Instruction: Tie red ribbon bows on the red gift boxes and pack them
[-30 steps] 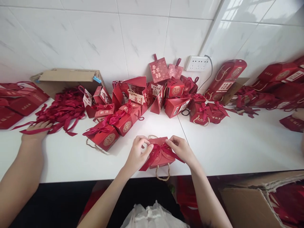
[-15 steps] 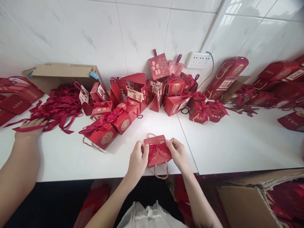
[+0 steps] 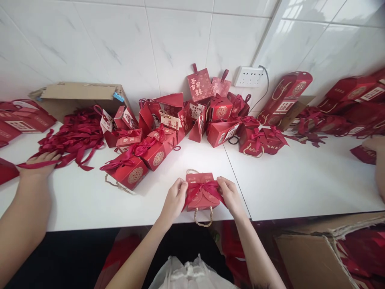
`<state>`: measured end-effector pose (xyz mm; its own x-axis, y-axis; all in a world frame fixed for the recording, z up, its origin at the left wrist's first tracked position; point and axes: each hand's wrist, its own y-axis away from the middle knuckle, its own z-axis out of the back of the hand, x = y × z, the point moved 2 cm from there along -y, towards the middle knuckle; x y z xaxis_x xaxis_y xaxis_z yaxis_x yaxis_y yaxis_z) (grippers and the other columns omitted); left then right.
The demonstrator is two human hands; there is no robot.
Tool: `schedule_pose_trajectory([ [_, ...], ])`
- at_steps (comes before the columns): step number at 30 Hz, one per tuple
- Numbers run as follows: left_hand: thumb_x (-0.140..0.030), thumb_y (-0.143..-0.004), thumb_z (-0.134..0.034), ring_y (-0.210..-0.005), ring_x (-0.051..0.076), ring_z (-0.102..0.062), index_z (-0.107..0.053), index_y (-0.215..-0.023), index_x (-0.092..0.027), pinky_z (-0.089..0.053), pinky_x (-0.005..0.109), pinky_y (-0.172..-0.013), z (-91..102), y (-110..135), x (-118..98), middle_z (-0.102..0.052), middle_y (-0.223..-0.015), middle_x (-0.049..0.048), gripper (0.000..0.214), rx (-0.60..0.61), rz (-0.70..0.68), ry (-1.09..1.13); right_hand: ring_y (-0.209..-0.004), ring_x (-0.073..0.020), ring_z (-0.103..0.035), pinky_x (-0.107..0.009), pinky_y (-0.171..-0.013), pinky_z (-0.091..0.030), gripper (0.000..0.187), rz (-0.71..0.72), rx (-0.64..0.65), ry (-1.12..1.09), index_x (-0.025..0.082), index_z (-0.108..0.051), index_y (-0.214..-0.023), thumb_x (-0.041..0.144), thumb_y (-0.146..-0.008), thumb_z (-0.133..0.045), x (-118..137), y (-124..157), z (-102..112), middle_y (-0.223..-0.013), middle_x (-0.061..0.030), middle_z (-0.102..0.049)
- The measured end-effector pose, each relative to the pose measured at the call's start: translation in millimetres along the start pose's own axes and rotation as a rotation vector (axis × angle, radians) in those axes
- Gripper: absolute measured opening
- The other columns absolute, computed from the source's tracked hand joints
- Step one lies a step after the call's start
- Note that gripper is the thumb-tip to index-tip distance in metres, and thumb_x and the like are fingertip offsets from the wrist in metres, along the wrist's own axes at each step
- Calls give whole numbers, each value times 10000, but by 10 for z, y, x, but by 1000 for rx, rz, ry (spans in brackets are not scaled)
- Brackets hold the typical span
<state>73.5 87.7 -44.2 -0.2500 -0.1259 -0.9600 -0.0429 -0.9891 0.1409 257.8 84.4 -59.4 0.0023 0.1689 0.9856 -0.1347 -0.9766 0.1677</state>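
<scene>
In front of me on the white table (image 3: 168, 208) sits a red gift box (image 3: 201, 203) with gold rope handles, one at its near side and one behind. A dark red ribbon (image 3: 203, 186) crosses its top, tied in a bow. My left hand (image 3: 176, 196) pinches the bow's left side between thumb and fingers. On the other side my right hand (image 3: 230, 194) grips the bow's right side the same way. Ribbon tails hang below both hands. The bow's knot lies at the middle of the box lid.
Several finished-looking red boxes (image 3: 159, 150) stand along the wall. A heap of loose ribbons (image 3: 73, 134) spills from a cardboard box (image 3: 81, 90) at left, where another person's hand (image 3: 39, 162) rests. A power strip (image 3: 249, 76) hangs on the wall. An open carton (image 3: 303, 257) stands lower right.
My hands have moved slightly apart, and the bow between them is spread wider and tauter. At left, another person's red boxes have shifted; a hand at far right has come further into view.
</scene>
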Motion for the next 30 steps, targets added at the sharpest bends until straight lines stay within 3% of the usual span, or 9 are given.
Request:
schedule_pose_trajectory([
  [3,-390,-852,-330,-635,143,-478,-393,-622,-202,-442,285,-657,99,-29,16,-446,-640,-15,304,35,21,106,-654,-162,-519,-286,-640,-430,435,155,-3,157,191,-555,-741,590,-854,-424,-10,1,217,-649,-3,-523],
  [5,-415,-853,-352,-688,154,-518,-440,-649,-196,-465,311,-726,146,-28,2,-491,-681,-2,312,11,-4,93,-992,-235,-555,-363,-823,-461,535,260,132,150,210,-550,-1086,654,-794,-485,-17,15,294,-1032,-89,-593],
  [7,-441,-828,-443,-736,159,-551,-489,-712,-191,-473,313,-755,154,-18,-36,-533,-733,4,279,-3,-47,35,-1279,-291,-375,-448,-990,-386,864,328,319,177,254,-333,-1353,662,-659,-648,-25,40,285,-1395,-136,-374],
  [11,-392,-804,-547,-792,160,-591,-526,-739,-182,-493,279,-723,75,16,-135,-574,-801,21,221,-57,-192,-69,-1341,-310,-301,-511,-1051,-329,1122,361,459,310,284,-57,-1453,460,-620,-789,-37,99,148,-1501,-165,-171],
  [16,-155,-813,-577,-703,113,-581,-507,-785,-186,-496,230,-631,-106,204,-315,-575,-738,-3,81,-247,-772,-99,-1326,-297,-331,-492,-997,-422,1017,610,157,401,332,-87,-1449,325,-689,-764,53,277,156,-1431,-140,-281],
  [19,-32,-754,-611,-661,104,-563,-507,-828,-174,-505,245,-599,-279,406,-489,-575,-729,-3,191,-169,-1186,-93,-1333,-292,-316,-494,-976,-451,945,784,-61,457,341,-98,-1448,264,-745,-724,147,465,299,-1424,-135,-289],
  [22,-18,-736,-627,-604,91,-543,-507,-837,-165,-530,285,-606,-451,563,-656,-573,-718,-10,214,-84,-1386,-47,-1341,-299,-302,-511,-968,-460,936,921,-224,515,341,-99,-1447,215,-753,-715,234,668,491,-1425,-132,-289],
  [26,-54,-767,-596,-578,78,-537,-488,-856,-193,-522,246,-579,-675,489,-816,-559,-723,-26,197,2,-1325,76,-1310,-303,-349,-541,-987,-432,930,987,-439,637,375,-174,-1423,177,-713,-741,328,1003,786,-1389,-98,-327],
  [30,-202,-807,-543,-603,106,-568,-500,-938,-200,-489,250,-615,-1011,9,-931,-563,-698,-29,137,90,-804,-148,-1245,-324,-408,-526,-1028,-380,836,697,-643,462,362,-426,-1298,316,-573,-841,343,1421,1121,-1318,-76,-397],
])
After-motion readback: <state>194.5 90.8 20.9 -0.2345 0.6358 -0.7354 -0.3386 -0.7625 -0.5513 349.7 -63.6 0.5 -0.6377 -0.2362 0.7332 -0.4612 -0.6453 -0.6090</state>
